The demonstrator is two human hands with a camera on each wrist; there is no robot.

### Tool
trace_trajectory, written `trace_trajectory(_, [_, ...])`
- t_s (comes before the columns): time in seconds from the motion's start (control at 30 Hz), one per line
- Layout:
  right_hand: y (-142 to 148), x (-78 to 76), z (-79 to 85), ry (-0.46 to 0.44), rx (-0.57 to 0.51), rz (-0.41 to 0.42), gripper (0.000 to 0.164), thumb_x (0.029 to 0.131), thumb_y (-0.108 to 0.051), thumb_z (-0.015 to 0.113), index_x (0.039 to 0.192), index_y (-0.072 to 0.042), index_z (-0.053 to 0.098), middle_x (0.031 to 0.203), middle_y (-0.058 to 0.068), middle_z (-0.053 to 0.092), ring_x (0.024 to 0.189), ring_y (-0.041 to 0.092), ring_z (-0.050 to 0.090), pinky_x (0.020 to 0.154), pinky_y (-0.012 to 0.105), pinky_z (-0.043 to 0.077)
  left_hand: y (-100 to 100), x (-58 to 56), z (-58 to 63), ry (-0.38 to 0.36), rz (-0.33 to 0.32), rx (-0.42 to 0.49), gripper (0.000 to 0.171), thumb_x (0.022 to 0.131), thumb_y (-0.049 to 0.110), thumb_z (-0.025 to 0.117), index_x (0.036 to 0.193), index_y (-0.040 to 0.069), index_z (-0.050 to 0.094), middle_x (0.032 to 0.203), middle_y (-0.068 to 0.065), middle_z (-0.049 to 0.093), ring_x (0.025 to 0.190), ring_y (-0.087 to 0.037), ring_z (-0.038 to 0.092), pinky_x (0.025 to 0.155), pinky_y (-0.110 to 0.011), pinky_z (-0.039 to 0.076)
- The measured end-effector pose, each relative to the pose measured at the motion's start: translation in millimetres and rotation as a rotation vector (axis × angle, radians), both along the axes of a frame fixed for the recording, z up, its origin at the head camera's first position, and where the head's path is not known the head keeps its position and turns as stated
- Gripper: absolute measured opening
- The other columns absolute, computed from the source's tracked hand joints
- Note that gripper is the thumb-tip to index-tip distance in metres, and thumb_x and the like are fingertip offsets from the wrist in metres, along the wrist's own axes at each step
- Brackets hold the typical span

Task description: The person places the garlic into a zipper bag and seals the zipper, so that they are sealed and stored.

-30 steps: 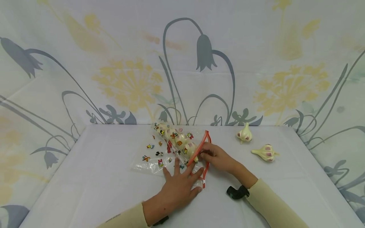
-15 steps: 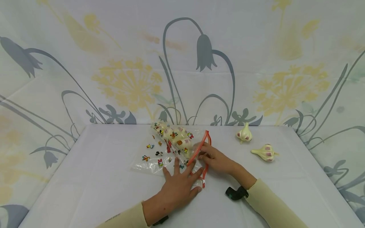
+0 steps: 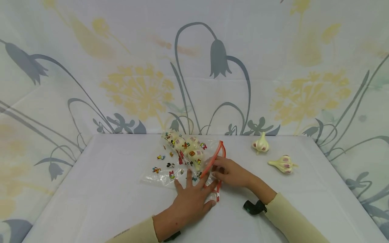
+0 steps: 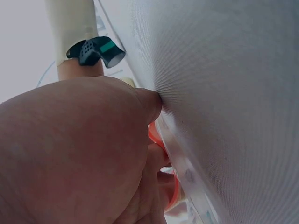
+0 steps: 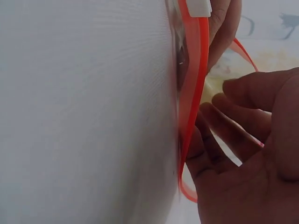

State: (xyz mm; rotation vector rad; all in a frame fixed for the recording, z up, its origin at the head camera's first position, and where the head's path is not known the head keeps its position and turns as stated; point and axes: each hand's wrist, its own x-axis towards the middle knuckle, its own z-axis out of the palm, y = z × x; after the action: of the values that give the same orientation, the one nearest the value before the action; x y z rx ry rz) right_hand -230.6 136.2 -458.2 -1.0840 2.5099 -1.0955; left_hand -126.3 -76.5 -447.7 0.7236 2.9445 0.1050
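Observation:
A clear zip bag point(image 3: 161, 179) with cartoon prints and an orange zip edge point(image 3: 212, 158) lies flat, its mouth facing right. Inside it, several garlic bulbs point(image 3: 195, 155) form a slanting row. My left hand point(image 3: 192, 200) presses on the bag near its mouth, fingers spread. At the mouth is my right hand point(image 3: 232, 172), its fingertips reaching past the orange edge. In the right wrist view, the right hand's fingers point(image 5: 233, 135) are loosely bent and the thumb stands apart from them. A pale yellow bulb point(image 5: 212, 88) shows beyond these fingertips.
Two more garlic bulbs lie on the white table at the right: one upright point(image 3: 260, 144) near the back edge, the other on its side point(image 3: 283, 164). A patterned cloth point(image 3: 194, 84) hangs behind the table. A black wrist camera point(image 3: 254, 207) sits on the right wrist.
The bulb nearest the bag's mouth has shifted left, deeper into the bag, away from my right fingertips. My left hand has stayed in place on the bag.

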Motion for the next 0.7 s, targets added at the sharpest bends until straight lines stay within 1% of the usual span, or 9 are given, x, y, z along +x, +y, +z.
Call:
trace_trajectory(0.07, [4.1,1.9,-0.7,0.053,-0.009,-0.004,0.029,0.102,-0.008,0.067,0.13,-0.015,0.068,0.115,0.0,0.069,0.102,0.014,0.064,0.087,0.035,0.057,-0.4,0.4,0.3,0.004,0.0,-0.003,0.065,0.105,0.062,0.052,0.165,0.042,0.037,0.173,0.002,0.032,0.15,-0.062,0.029,0.096,-0.088,0.036])
trace_trajectory(0.17, [12.3,5.6,-1.0,0.125,-0.036,-0.012,0.035,0.1,-0.002,0.067,0.134,-0.009,0.066,0.122,0.006,0.07,0.103,0.017,0.066,0.091,0.038,0.057,-1.5,0.3,0.7,0.004,0.006,0.002,0.065,0.104,0.062,0.053,0.164,0.041,0.039,0.172,0.001,0.034,0.15,-0.062,0.029,0.096,-0.088,0.036])
trace_trajectory(0.33, [28.5,10.7,1.8,0.193,-0.079,-0.042,0.036,0.096,0.005,0.068,0.131,-0.002,0.067,0.128,0.009,0.07,0.109,0.026,0.067,0.093,0.04,0.058,-3.0,-0.7,-0.1,-0.012,0.013,0.014,0.065,0.104,0.062,0.055,0.163,0.039,0.043,0.172,0.0,0.035,0.15,-0.062,0.029,0.097,-0.089,0.035])
trace_trajectory(0.47, [40.9,13.5,5.6,0.214,-0.082,-0.076,0.036,0.095,0.005,0.07,0.13,-0.005,0.067,0.127,0.007,0.07,0.114,0.028,0.067,0.094,0.042,0.058,-2.6,-1.0,-1.3,-0.017,0.01,0.029,0.065,0.104,0.062,0.055,0.163,0.039,0.043,0.172,0.0,0.035,0.15,-0.062,0.028,0.097,-0.089,0.034])
trace_trajectory(0.57, [49.5,16.0,7.5,0.23,-0.087,-0.089,0.04,0.094,0.005,0.071,0.132,-0.007,0.066,0.128,0.007,0.07,0.116,0.029,0.066,0.092,0.044,0.059,-1.7,-0.7,-2.4,-0.015,0.007,0.033,0.064,0.104,0.062,0.056,0.163,0.04,0.043,0.172,0.0,0.034,0.15,-0.062,0.028,0.097,-0.089,0.034])
trace_trajectory(0.7, [60.8,20.1,9.1,0.269,-0.072,-0.113,0.045,0.093,0.005,0.073,0.136,-0.009,0.066,0.131,0.007,0.069,0.119,0.028,0.066,0.093,0.042,0.058,0.1,-0.7,-2.5,-0.022,0.007,0.037,0.065,0.103,0.062,0.056,0.163,0.04,0.042,0.173,0.001,0.034,0.15,-0.062,0.028,0.098,-0.089,0.034])
